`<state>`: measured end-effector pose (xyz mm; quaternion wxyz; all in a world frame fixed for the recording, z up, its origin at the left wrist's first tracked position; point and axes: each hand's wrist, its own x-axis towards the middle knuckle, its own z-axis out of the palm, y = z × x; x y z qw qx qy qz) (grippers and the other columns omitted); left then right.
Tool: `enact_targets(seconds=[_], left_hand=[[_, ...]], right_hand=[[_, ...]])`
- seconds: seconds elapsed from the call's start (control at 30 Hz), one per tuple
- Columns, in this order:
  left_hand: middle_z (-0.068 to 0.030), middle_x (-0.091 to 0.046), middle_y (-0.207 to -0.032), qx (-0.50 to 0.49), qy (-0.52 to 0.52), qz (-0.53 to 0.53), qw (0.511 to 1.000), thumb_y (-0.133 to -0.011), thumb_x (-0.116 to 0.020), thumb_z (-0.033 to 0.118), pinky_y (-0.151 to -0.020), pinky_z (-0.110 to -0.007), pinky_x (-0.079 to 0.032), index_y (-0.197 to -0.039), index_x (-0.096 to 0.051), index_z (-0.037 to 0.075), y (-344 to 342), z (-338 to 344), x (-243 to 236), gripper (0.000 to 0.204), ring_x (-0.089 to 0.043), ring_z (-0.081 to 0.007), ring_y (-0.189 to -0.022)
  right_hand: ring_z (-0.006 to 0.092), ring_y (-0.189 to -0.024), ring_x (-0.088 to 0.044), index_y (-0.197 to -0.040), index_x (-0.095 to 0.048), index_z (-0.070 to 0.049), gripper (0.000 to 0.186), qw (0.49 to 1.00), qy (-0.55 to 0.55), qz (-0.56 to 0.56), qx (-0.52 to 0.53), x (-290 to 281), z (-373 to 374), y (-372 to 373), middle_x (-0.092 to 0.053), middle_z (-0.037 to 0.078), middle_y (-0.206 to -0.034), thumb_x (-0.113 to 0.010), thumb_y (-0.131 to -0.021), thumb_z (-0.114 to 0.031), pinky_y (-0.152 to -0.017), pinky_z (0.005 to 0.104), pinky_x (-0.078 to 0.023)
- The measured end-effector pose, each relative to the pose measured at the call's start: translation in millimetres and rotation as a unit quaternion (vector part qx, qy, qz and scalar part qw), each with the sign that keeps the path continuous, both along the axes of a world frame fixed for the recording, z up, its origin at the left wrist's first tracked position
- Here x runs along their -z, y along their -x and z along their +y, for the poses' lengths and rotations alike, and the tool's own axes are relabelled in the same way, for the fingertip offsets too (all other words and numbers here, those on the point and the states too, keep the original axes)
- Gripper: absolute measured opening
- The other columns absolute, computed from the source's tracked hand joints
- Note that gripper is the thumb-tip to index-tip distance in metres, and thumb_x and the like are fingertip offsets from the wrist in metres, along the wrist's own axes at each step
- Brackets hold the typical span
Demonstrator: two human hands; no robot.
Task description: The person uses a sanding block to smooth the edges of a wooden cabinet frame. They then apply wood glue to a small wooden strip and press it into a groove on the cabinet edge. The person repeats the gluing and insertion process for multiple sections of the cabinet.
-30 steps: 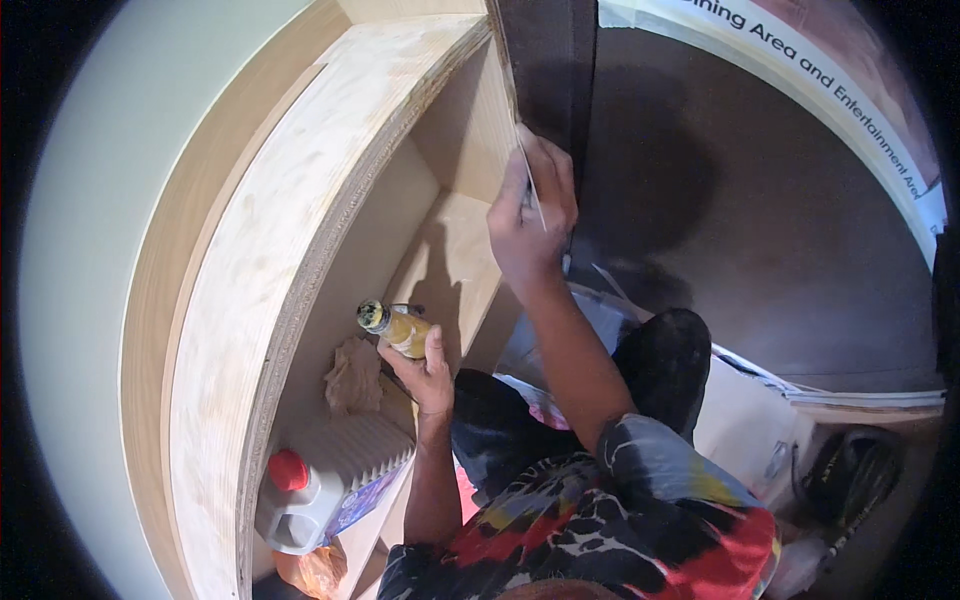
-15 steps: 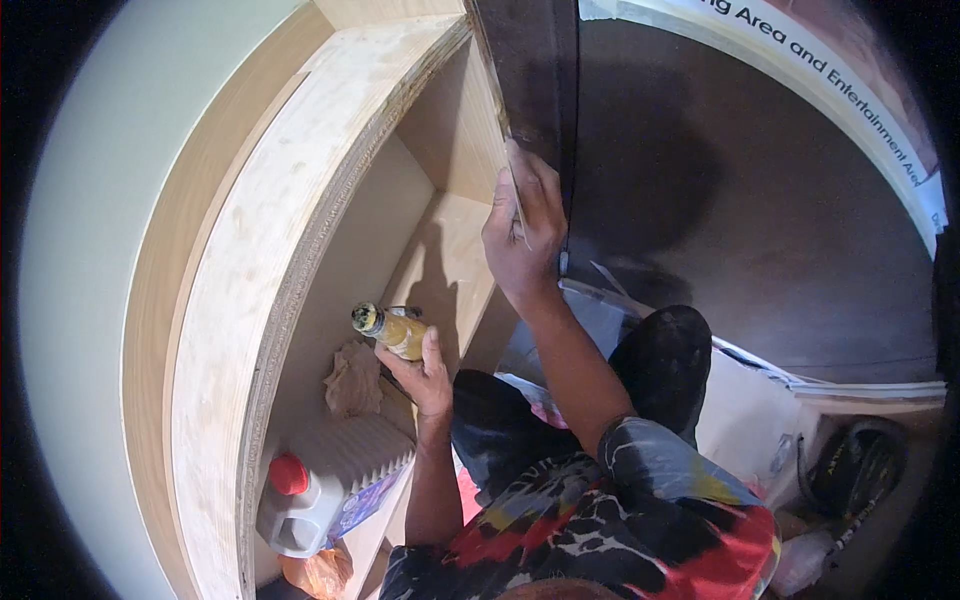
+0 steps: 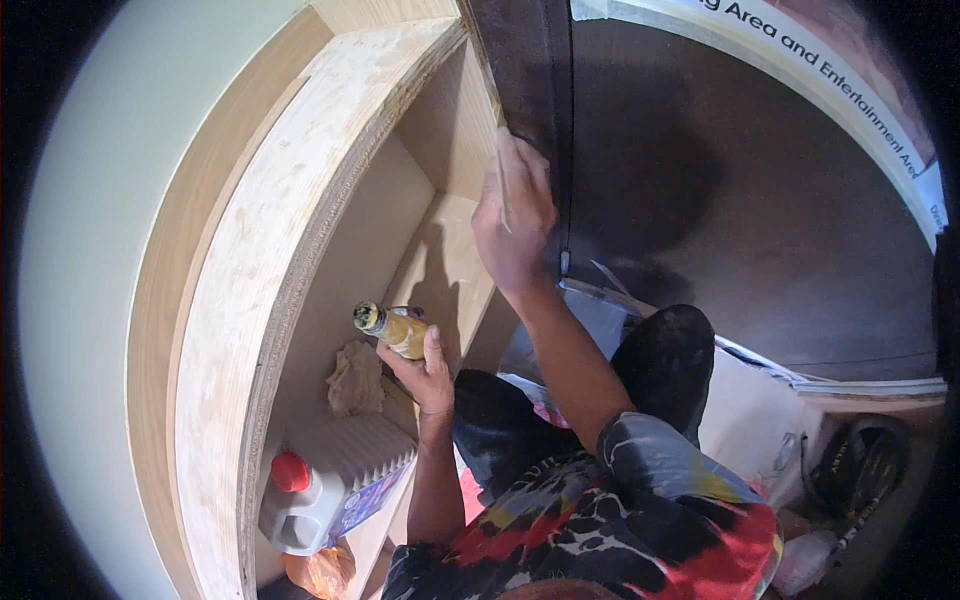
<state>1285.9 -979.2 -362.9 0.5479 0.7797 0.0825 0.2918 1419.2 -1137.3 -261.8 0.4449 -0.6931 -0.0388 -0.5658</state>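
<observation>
My left hand (image 3: 425, 375) is wrapped round a small bottle (image 3: 406, 336) with yellowish contents and a dark, stained neck. The bottle is tilted, its neck toward the upper left, over the inside of the wooden cabinet (image 3: 365, 215). Higher up, my right hand (image 3: 515, 220) is closed on a thin, pale strip (image 3: 505, 195), whose exact kind I cannot make out. Its fingertips are at the cabinet's upright edge, beside the dark panel (image 3: 525, 90). Motion blurs this hand slightly.
In the cabinet lie a crumpled beige cloth (image 3: 355, 380), a whitish jug (image 3: 310, 505) with a red cap and an orange plastic bag (image 3: 322, 570). A large dark board (image 3: 800, 230) stands on the right. A black bag-like object (image 3: 855, 465) sits at lower right.
My right hand has shifted slightly left and up along the cabinet edge with the thin strip. My left hand and the bottle have hardly moved.
</observation>
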Motion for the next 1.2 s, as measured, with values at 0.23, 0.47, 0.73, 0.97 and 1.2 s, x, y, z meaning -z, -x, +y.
enact_targets(seconds=[0.23,0.47,0.73,0.97,1.2], left_hand=[[-0.0124,-0.049,-0.115,0.002,-0.001,-0.008,1.000,-0.092,-0.063,0.011,-0.090,-0.033,-0.043,-0.131,-0.031,-0.001,-1.2,4.3,5.8,0.052,-0.050,-0.0189,-0.101],[-0.0125,-0.048,-0.115,0.013,0.041,0.005,0.999,-0.092,-0.063,0.011,-0.090,-0.033,-0.043,-0.131,-0.030,0.000,0.2,-0.7,-0.3,0.053,-0.050,-0.0193,-0.101],[-0.0124,-0.048,-0.116,0.004,0.023,0.004,1.000,-0.091,-0.064,0.012,-0.090,-0.034,-0.044,-0.131,-0.031,0.000,0.0,4.0,4.5,0.054,-0.050,-0.0191,-0.102],[-0.0119,-0.049,-0.114,0.002,0.012,-0.011,1.000,-0.091,-0.064,0.010,-0.089,-0.033,-0.044,-0.132,-0.030,0.000,-2.5,0.8,2.7,0.054,-0.051,-0.0184,-0.101],[-0.0118,-0.050,-0.114,0.018,0.034,-0.019,0.999,-0.091,-0.064,0.011,-0.089,-0.033,-0.045,-0.132,-0.030,0.000,-1.5,2.4,3.2,0.054,-0.052,-0.0188,-0.101]], right_hand=[[0.0347,-0.097,-0.062,-0.121,-0.058,0.005,0.034,1.000,0.027,-0.006,-0.009,-4.2,6.1,5.5,-0.059,0.021,-0.109,-0.058,-0.087,0.007,-0.082,0.0403,-0.051],[0.0351,-0.096,-0.062,-0.122,-0.057,0.003,0.033,1.000,0.015,-0.018,-0.011,-6.4,2.0,4.0,-0.059,0.021,-0.110,-0.057,-0.090,0.002,-0.081,0.0412,-0.051],[0.0361,-0.094,-0.062,-0.120,-0.060,0.000,0.029,1.000,-0.013,-0.008,-0.025,-17.0,1.8,10.5,-0.060,0.022,-0.106,-0.054,-0.092,0.000,-0.081,0.0407,-0.051],[0.0347,-0.096,-0.062,-0.120,-0.059,0.003,0.029,0.998,-0.049,0.043,-0.022,4.4,-0.8,10.7,-0.060,0.022,-0.109,-0.053,-0.093,-0.001,-0.081,0.0392,-0.051],[0.0328,-0.096,-0.063,-0.121,-0.059,0.003,0.029,0.999,-0.032,0.027,-0.025,2.1,0.7,0.9,-0.060,0.022,-0.109,-0.053,-0.093,0.000,-0.080,0.0384,-0.051]])
